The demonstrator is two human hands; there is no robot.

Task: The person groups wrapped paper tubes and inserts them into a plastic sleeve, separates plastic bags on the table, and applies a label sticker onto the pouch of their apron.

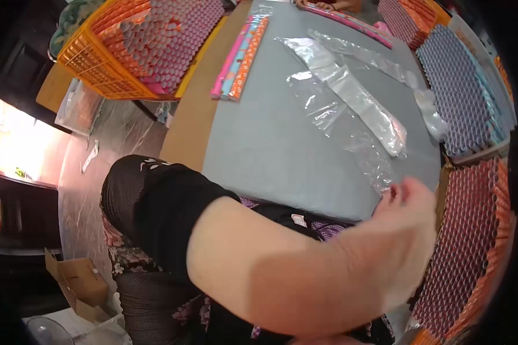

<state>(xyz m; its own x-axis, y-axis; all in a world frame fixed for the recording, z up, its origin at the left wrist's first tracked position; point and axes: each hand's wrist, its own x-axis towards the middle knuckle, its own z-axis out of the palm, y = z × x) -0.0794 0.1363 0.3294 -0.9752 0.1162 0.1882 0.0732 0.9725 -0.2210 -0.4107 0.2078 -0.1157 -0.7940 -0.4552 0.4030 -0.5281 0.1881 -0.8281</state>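
Note:
My left arm, in a black sleeve, crosses in front of me to the right. At the near right edge of the grey table (259, 155), my left hand (406, 215) has its fingers pinched at the lower end of a long clear plastic bag (342, 123). Beside that bag lies a stack of flat clear bags (357, 95), and a further strip of clear plastic (368, 57) stretches behind it. My right hand is not visible; only a sliver of skin shows at the bottom edge.
Three patterned rolls (240, 57) in clear wrap lie at the table's left edge. An orange crate (106, 72) packed with rolls stands left. More rolls (457, 86) and red-orange rolls (466, 247) line the right. Another person's hands (322, 6) are by a pink roll (351, 24) opposite.

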